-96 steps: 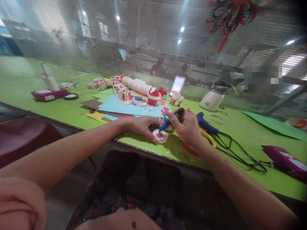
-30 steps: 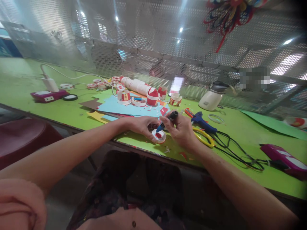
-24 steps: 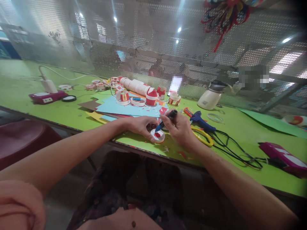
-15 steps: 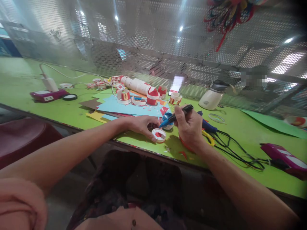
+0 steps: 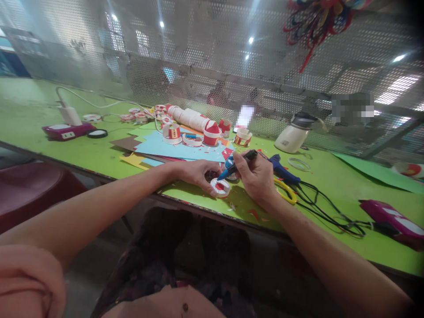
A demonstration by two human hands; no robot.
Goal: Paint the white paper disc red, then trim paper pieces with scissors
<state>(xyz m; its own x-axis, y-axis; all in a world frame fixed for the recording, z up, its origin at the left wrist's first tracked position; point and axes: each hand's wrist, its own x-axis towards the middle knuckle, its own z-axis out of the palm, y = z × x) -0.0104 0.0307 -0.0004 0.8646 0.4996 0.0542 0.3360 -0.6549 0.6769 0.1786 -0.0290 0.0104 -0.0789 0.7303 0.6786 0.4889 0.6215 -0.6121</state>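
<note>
Bare left forearm (image 5: 115, 207) enters from 8 o'clock, angled toward 2. Left wrist (image 5: 174, 173) roughly in line. Bare left hand (image 5: 198, 174) in C-shaped grasp: thumb below, fingers curled above. Bare right forearm (image 5: 321, 240) enters from 4 o'clock, running toward 10. Bare right hand (image 5: 258, 176) in writing grip, fingers folded, thumb pointing toward 11. Hands near each other, apart.

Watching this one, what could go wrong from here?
A slip of the marker, its tip right at the white disc, might leave a stray mark.
The left hand, its thumb at the disc's rim near that tip, might get inked.
The disc, close to the front edge of the table, might be knocked off.
</note>
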